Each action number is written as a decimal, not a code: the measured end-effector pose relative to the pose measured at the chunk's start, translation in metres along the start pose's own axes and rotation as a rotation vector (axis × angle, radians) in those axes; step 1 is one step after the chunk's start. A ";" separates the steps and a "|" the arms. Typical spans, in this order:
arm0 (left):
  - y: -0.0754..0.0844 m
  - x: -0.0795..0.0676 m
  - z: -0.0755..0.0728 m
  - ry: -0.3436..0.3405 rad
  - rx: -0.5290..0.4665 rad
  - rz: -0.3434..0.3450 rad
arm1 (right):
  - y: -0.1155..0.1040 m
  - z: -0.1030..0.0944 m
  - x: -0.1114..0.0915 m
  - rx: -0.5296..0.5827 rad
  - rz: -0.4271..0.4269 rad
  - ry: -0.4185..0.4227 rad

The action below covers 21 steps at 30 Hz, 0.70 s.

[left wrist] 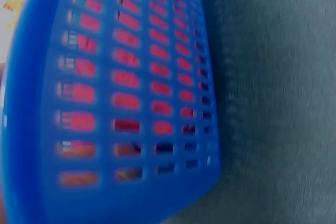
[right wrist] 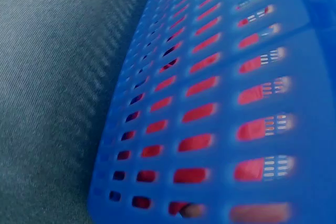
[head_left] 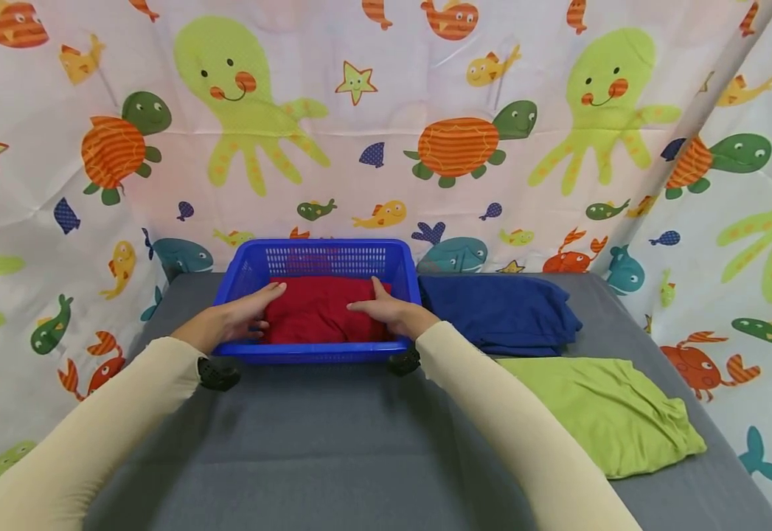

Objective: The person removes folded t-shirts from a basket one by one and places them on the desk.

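Note:
A red folded cloth [head_left: 322,313], perhaps a garment, lies inside a blue plastic basket [head_left: 319,355] with slotted walls. My left hand [head_left: 245,313] reaches over the basket's near left rim, its thumb and loosely bent fingers at the cloth's left edge. Over the right part of the cloth is my right hand [head_left: 394,310], thumb raised and forefinger extended across the fabric. Both wrist views face the basket's near wall, with red fabric showing through the slots. Some fingers appear behind the lowest slots there; the rest of them are hidden.
Right of the basket lies a dark blue folded cloth [head_left: 498,313]. Nearer, a lime green folded cloth [head_left: 614,413] lies partly behind my right forearm. All sit on a grey-covered table [head_left: 332,450]. A curtain [head_left: 372,206] printed with sea animals hangs behind and at both sides.

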<state>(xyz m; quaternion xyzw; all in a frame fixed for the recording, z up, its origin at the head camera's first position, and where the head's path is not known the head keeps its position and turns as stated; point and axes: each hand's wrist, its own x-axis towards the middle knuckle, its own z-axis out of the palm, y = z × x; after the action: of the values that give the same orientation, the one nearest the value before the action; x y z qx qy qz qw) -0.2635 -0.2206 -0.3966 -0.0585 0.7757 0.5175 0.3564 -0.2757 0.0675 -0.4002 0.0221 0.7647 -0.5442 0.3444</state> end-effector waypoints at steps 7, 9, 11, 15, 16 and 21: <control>-0.003 0.004 -0.002 -0.045 0.043 0.029 | -0.005 0.000 0.000 0.010 0.029 0.021; -0.004 0.005 -0.002 -0.034 0.029 0.042 | -0.004 0.000 0.000 0.011 0.040 0.018; -0.004 0.006 -0.002 -0.034 -0.007 0.056 | -0.005 0.000 -0.001 0.011 0.048 0.020; -0.002 0.006 -0.004 -0.056 -0.059 0.064 | -0.008 -0.002 0.000 0.015 0.031 0.030; -0.002 0.006 -0.005 -0.061 -0.066 0.060 | -0.008 -0.002 0.000 0.019 0.027 0.029; -0.004 0.007 -0.002 -0.072 -0.090 0.058 | -0.003 -0.001 0.002 0.045 0.037 0.017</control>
<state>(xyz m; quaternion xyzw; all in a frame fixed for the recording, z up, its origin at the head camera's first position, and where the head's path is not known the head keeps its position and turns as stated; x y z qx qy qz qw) -0.2677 -0.2226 -0.4034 -0.0332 0.7399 0.5637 0.3657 -0.2792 0.0666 -0.3988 0.0486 0.7545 -0.5547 0.3474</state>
